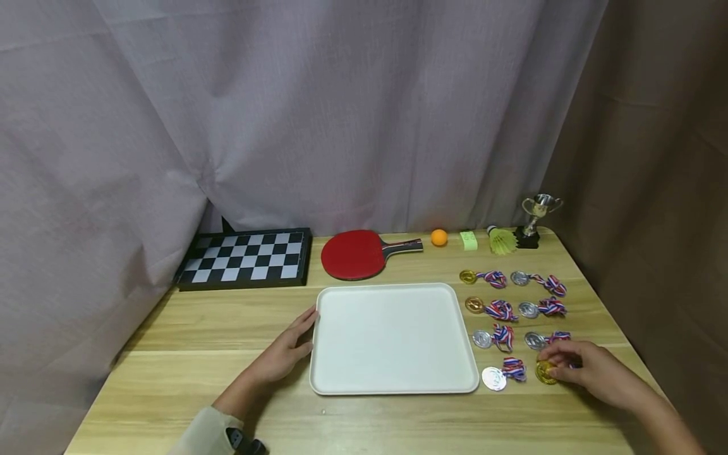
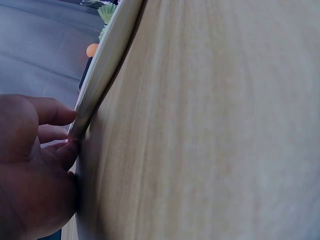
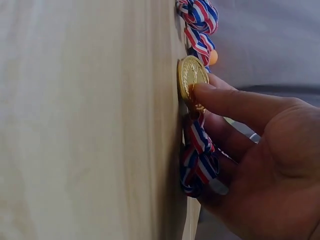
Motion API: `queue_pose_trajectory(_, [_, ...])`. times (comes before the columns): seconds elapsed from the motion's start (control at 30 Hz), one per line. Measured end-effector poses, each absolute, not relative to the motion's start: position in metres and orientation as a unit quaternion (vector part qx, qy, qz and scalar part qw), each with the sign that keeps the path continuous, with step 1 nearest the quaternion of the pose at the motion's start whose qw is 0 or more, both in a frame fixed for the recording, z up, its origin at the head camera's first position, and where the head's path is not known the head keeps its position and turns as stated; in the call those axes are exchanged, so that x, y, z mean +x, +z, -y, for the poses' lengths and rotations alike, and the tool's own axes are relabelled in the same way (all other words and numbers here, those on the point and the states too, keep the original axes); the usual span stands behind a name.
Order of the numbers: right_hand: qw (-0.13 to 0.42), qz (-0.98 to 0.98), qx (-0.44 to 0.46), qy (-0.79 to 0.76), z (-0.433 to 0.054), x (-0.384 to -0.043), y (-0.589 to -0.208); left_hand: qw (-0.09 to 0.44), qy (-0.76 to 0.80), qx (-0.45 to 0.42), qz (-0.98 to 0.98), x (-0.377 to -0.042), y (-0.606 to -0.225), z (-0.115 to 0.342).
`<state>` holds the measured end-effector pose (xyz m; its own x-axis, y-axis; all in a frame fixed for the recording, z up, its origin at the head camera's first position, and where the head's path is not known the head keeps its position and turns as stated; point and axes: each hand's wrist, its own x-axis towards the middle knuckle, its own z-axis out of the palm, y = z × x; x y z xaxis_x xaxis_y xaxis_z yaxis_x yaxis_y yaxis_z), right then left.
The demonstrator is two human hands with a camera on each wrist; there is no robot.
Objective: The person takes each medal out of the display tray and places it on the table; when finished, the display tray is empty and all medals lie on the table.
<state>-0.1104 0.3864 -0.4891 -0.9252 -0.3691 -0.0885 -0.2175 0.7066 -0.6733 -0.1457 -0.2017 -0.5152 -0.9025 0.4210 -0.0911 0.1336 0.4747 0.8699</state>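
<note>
A white rectangular tray [image 1: 392,341] lies on the wooden table. My left hand [image 1: 287,347] rests at its left side, fingertips touching the rim; the left wrist view shows those fingertips against the tray's outer wall [image 2: 107,60]. On the right, my right hand [image 1: 591,371] pinches a gold medal [image 3: 191,82] between thumb and fingers, close over the table. Its red, white and blue ribbon [image 3: 199,155] is bunched under the palm. Just left of this hand is a silver medal [image 1: 493,379] with a striped ribbon, and another silver medal [image 1: 534,341] lies just beyond the fingers.
More medals, among them a gold one [image 1: 468,277] and a bronze-toned one [image 1: 474,305], lie in two columns right of the tray. Along the back are a chessboard [image 1: 244,258], red table tennis paddle [image 1: 352,254], orange ball [image 1: 438,237], green block [image 1: 469,240], shuttlecock [image 1: 502,241] and trophy cup [image 1: 531,224].
</note>
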Motion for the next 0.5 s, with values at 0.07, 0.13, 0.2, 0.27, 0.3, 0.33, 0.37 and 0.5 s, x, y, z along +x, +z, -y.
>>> queue_pose_trajectory(0.07, [0.101, -0.932, -0.134, -0.321, -0.383, -0.109, -0.488, 0.149, 0.485, 0.163, -0.846, -0.146, -0.515, 0.202])
queue_pose_trajectory(0.13, [0.089, -0.944, -0.117, -0.295, -0.381, -0.108, -0.487, 0.148, 0.483, 0.164, -0.847, -0.146, -0.515, 0.202])
queue_pose_trajectory(0.2, [0.082, -0.952, -0.107, -0.276, -0.380, -0.108, -0.487, 0.148, 0.483, 0.165, -0.847, -0.146, -0.515, 0.201])
queue_pose_trajectory(0.27, [0.073, -0.957, -0.107, -0.260, -0.380, -0.107, -0.487, 0.148, 0.484, 0.164, -0.847, -0.145, -0.514, 0.201])
queue_pose_trajectory(0.3, [0.068, -0.959, -0.107, -0.253, -0.380, -0.107, -0.486, 0.149, 0.484, 0.163, -0.847, -0.145, -0.514, 0.201])
queue_pose_trajectory(0.33, [0.064, -0.960, -0.109, -0.250, -0.380, -0.106, -0.485, 0.149, 0.484, 0.161, -0.847, -0.144, -0.514, 0.201])
queue_pose_trajectory(0.37, [0.062, -0.961, -0.111, -0.246, -0.380, -0.105, -0.483, 0.149, 0.483, 0.160, -0.848, -0.144, -0.514, 0.200])
queue_pose_trajectory(0.5, [0.035, -0.962, -0.122, -0.242, -0.371, -0.103, -0.468, 0.142, 0.481, 0.162, -0.850, -0.144, -0.515, 0.200])
